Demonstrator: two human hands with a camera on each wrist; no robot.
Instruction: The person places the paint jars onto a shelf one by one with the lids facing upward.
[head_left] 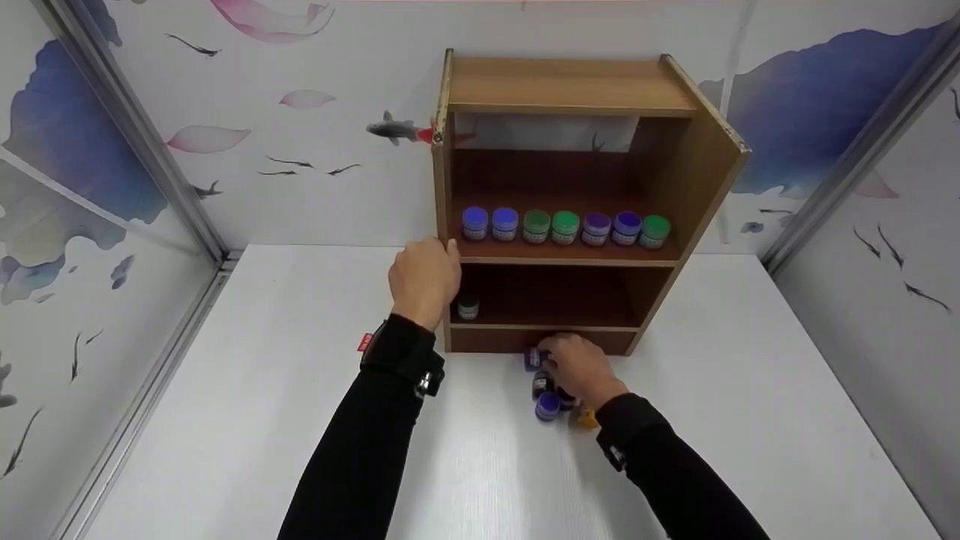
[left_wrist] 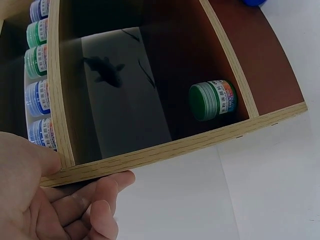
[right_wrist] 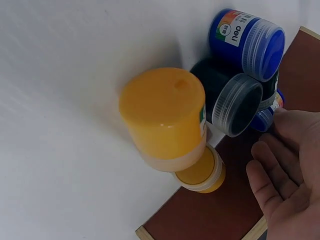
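My left hand (head_left: pixel 424 279) grips the left side panel of a wooden shelf (head_left: pixel 574 84). In the left wrist view its thumb lies at the panel's front edge (left_wrist: pixel 185 146), fingers outside. One green-lidded paint jar (left_wrist: pixel 214 99) stands in the lower compartment. At the shelf's foot my right hand (head_left: pixel 581 367) reaches a blue paint jar (head_left: pixel 533 358). Its fingertips touch or nearly touch that jar (right_wrist: pixel 264 119); a pinch cannot be made out. Close by are another blue jar (right_wrist: pixel 245 44), a dark jar (right_wrist: pixel 235 102) and yellow jars (right_wrist: pixel 162 117), partly hidden by the hand in the head view.
Along the middle shelf board stands a row of several jars with blue, green and purple lids (head_left: pixel 565 226). The shelf stands on a white table (head_left: pixel 300 420) by a painted back wall (head_left: pixel 315 187). Metal-framed side panels (head_left: pixel 142 142) border the table.
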